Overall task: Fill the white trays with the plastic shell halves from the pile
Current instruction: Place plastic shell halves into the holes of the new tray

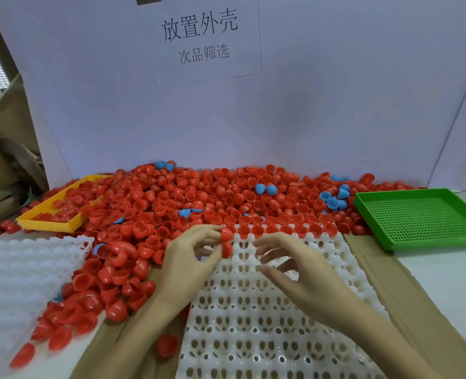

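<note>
Pinching two red shells [225, 242], left hand [188, 258]

Two lines of printed Chinese characters are carried by a white paper sheet [199, 36] fixed to the pale backboard [335, 105]. "放置外壳" is set in large type, and "次品筛选" is set smaller beneath it.

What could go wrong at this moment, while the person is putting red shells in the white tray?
The left hand holds several red shells at once, so one may slip and fall outside its pocket. The pile presses against the white tray, so loose halves could roll in. Blue shells are mixed in and might be picked by mistake.
</note>
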A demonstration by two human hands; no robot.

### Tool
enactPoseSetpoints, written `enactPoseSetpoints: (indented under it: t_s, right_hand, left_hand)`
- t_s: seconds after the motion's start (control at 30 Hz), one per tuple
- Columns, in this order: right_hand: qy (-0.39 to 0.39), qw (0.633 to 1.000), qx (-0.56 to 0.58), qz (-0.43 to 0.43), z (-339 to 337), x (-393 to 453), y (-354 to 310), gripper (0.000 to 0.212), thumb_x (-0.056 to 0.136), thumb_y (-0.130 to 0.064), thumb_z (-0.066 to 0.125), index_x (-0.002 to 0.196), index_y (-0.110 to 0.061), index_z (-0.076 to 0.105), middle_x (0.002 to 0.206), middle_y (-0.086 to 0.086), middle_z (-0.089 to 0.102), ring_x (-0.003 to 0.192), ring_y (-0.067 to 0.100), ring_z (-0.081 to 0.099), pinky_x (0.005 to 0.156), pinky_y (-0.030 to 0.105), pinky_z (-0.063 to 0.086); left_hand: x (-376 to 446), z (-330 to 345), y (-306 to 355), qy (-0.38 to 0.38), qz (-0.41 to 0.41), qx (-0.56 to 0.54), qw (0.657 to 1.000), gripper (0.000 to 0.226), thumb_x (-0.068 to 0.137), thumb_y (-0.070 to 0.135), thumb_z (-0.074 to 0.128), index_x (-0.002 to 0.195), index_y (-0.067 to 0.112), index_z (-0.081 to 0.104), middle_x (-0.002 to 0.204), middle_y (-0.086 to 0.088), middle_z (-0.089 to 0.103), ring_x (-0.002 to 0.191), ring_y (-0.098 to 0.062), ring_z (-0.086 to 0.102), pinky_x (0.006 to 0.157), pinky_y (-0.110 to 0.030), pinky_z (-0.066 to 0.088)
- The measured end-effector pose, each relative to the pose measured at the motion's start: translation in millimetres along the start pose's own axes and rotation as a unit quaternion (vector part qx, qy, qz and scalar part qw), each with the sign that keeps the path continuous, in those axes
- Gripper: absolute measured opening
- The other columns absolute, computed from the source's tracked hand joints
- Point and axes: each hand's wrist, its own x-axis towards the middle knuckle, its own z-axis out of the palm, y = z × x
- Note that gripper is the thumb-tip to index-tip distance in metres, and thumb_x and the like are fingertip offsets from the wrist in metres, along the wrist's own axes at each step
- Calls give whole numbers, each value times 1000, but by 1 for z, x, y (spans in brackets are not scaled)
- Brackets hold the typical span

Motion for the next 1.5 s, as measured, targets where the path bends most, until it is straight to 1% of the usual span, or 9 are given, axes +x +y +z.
enactPoseSetpoints:
  t_s: [0.17, 0.43, 0.67, 0.83, 1.03, 1.17, 1.3, 1.37, 1.5]
  right_hand:
    - [16, 1000, -22, 14, -8, 0, 2, 29, 103, -25, 63, 128, -39, 61, 117, -22, 65, 114, -2, 62, 91, 21, 55]
    - [19, 999, -39, 23, -8, 1, 6, 27, 104, -25, 60, 129, -35, 62, 118, -21, 64, 114, -3, 61, 91, 20, 54]
    - [14, 998, -50, 21, -7, 2, 9, 25, 105, -23, 59, 127, -35, 63, 119, -23, 64, 113, -3, 61, 89, 18, 54]
    - [-12, 996, -89, 22, -3, 2, 18, 21, 105, -21, 58, 121, -32, 67, 116, -23, 63, 112, -5, 59, 88, 14, 51]
    - [-30, 993, -109, 24, -2, 3, 24, 19, 105, -19, 58, 117, -30, 70, 113, -24, 61, 110, -5, 58, 89, 14, 50]
    - [-38, 992, -119, 25, -1, 4, 24, 20, 105, -18, 58, 117, -29, 70, 113, -23, 62, 107, -5, 59, 89, 13, 50]
    - [-41, 994, -96, 29, -2, 5, 22, 19, 105, -20, 59, 114, -32, 71, 112, -23, 64, 108, -6, 59, 87, 13, 50]
    - [-41, 994, -93, 31, -3, 5, 22, 19, 105, -20, 59, 114, -33, 71, 111, -23, 64, 108, -6, 59, 88, 14, 51]
    - [-37, 994, -90, 44, -7, 4, 24, 20, 105, -21, 58, 114, -32, 71, 112, -22, 65, 107, -6, 60, 92, 16, 52]
  left_hand:
    - [11, -12, -27, 2, 16, 157, 987, 20, 91, 5, 77, 108, 16, 81, 117, 11, 62, 100, 0, 65, 86, -10, 52]
    - [9, -9, -30, -28, 21, 152, 988, 18, 94, 13, 77, 111, 17, 80, 117, 11, 59, 99, 0, 64, 86, -10, 53]
    - [7, -13, -29, -76, 52, 184, 979, 12, 96, 18, 75, 105, 21, 82, 109, 19, 69, 110, 2, 61, 102, -20, 48]
    - [6, -12, -32, -79, 65, 192, 976, 13, 97, 18, 74, 107, 20, 82, 108, 19, 70, 110, 2, 61, 101, -19, 48]
    - [12, -12, -35, -46, 33, 125, 990, 12, 95, 15, 75, 102, 22, 82, 107, 19, 71, 104, 0, 67, 92, -14, 51]
    - [42, -16, -40, 17, -85, 4, 996, 15, 97, 14, 73, 104, 25, 80, 107, 14, 76, 101, -3, 71, 89, -20, 56]
    - [85, -19, -52, 51, -53, 147, 986, 17, 97, 7, 70, 111, 13, 76, 118, 2, 69, 102, -10, 67, 92, -26, 56]
    - [103, -18, -59, 30, -45, 206, 977, 22, 98, 9, 69, 119, 9, 73, 124, -3, 67, 111, -19, 65, 100, -37, 55]
    - [123, -12, -74, -55, -17, 307, 950, 29, 99, 16, 69, 127, 9, 68, 128, -6, 66, 122, -23, 60, 105, -39, 51]
